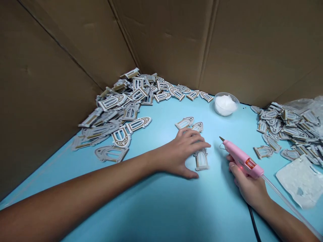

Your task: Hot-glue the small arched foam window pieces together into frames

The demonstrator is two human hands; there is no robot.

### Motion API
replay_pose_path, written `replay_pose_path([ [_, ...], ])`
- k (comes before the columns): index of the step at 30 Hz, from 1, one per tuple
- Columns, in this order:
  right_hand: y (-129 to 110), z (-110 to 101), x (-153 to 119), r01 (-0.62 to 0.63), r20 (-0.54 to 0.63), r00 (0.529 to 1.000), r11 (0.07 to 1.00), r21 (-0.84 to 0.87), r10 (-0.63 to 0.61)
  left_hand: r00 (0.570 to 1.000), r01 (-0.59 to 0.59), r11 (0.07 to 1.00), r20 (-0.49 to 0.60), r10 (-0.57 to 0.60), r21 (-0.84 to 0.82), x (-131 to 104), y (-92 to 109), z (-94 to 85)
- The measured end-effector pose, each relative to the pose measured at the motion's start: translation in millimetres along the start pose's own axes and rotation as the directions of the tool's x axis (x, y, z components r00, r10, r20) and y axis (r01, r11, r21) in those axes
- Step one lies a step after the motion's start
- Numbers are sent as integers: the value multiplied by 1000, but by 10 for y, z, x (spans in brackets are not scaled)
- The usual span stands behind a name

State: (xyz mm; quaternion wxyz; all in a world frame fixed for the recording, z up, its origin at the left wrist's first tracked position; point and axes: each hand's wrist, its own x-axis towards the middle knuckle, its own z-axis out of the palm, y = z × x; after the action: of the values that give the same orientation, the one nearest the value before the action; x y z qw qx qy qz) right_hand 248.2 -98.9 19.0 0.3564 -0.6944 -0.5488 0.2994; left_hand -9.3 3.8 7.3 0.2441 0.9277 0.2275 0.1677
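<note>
Arched window piece [202, 166]: white-grey frame with a brownish band along its straight end; lies flat on the blue bench [161, 211], straight end towards the person, upper end partly covered by the fingers of the left hand. All places below are taken from this piece.

Left hand [185, 153]: palm down, reaching in from the left. Fingers spread and slightly curved over the upper end of the piece; thumb well apart, its tip just beside the lower left corner. Nothing seen gripped; whether the fingertips touch the piece, cannot tell.

Right hand [248, 186]: to the right, closed around the handle of a pink glue gun [241, 156]. Nozzle tilted up and to the left, clear of the piece. A small red light shows on the gun body; a clear glue stick [285, 198] extends from its rear. Black cord [253, 220] runs below the hand.

Just beyond the piece: two similar arched pieces, one [188, 119] whole in view, the other [199, 127] partly behind the left fingers.

Farther out: large pile of arched pieces [108, 127] to the far left; clear bowl [236, 101] with white material [225, 105] beyond, to the right; second pile [290, 127] far right, crumpled white sheet [300, 181] just in front of it. Cardboard walls [166, 40] behind.
</note>
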Motion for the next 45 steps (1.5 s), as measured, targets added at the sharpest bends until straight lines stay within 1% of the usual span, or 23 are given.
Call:
replay_pose_path([
  [2,20,4,-14,-105,-13,994,994,31,106,998,-52,998,24,52,23,-7,19,3],
  [3,22,5,-21,-143,-22,989,989,39,144,999,-53,998,3,53,35,-12,18,3],
  [6,0,6,-41,-196,-58,978,979,58,199,985,47,996,-170,-33,79,-25,-13,-16],
  [7,-10,5,-45,-204,-59,976,977,63,208,978,61,995,-203,-43,83,-28,-25,-25],
  [8,-15,2,-46,-211,-53,975,975,68,215,979,43,996,-200,-26,77,-30,-36,-33],
  [10,-5,-10,-37,-230,-36,972,970,76,233,992,-69,997,-107,73,44,-31,-44,-40],
  [11,13,-19,-28,-232,-29,972,969,78,235,990,-128,992,-57,129,22,-30,-43,-36],
  [12,36,-30,-15,-226,-17,973,971,83,228,987,-161,987,-26,162,7,-27,-39,-29],
  [13,62,-42,-1,-214,3,977,973,91,215,986,-165,986,-21,165,6,-24,-34,-19],
  [14,88,-53,13,-199,22,980,975,99,198,989,-141,990,-33,142,18,-21,-30,-9],
  [16,125,-66,31,-177,56,984,978,114,172,996,-48,997,-71,52,64,-14,-24,6],
  [18,130,-62,28,-175,49,984,978,115,170,997,36,993,-78,-27,111,-8,-21,11],
  [22,83,-26,-18,-202,8,979,974,102,202,993,90,986,-85,-79,139,-5,-12,8],
  [27,36,-7,-20,-209,-1,978,975,72,210,982,167,982,-105,-158,87,-8,-7,7],
  [30,-21,-9,18,-116,53,992,993,28,114,985,138,990,-106,-134,31,-9,-12,12],
  [32,-63,-12,40,23,129,992,999,-29,-19,991,108,994,-85,-108,-2,-9,-23,17],
  [33,-76,-15,47,108,160,982,993,-54,-98,991,101,995,-80,-102,-16,-9,-31,20],
  [34,-80,-18,51,198,185,966,978,-70,-182,991,99,995,-87,-102,-29,-10,-39,24],
  [36,-62,-23,47,364,216,915,927,-86,-340,989,84,995,-117,-89,-47,-13,-51,32],
  [39,-4,-24,27,543,247,827,831,-116,-506,987,16,997,-157,-28,-77,-18,-53,49],
  [42,32,-9,11,652,278,750,741,-163,-600,982,-54,994,-187,34,-100,-21,-42,69],
  [43,35,-1,8,675,282,732,717,-174,-620,979,-75,992,-195,54,-100,-22,-39,75],
  [45,28,16,4,698,281,712,690,-191,-643,974,-119,989,-206,97,-93,-23,-35,87],
])
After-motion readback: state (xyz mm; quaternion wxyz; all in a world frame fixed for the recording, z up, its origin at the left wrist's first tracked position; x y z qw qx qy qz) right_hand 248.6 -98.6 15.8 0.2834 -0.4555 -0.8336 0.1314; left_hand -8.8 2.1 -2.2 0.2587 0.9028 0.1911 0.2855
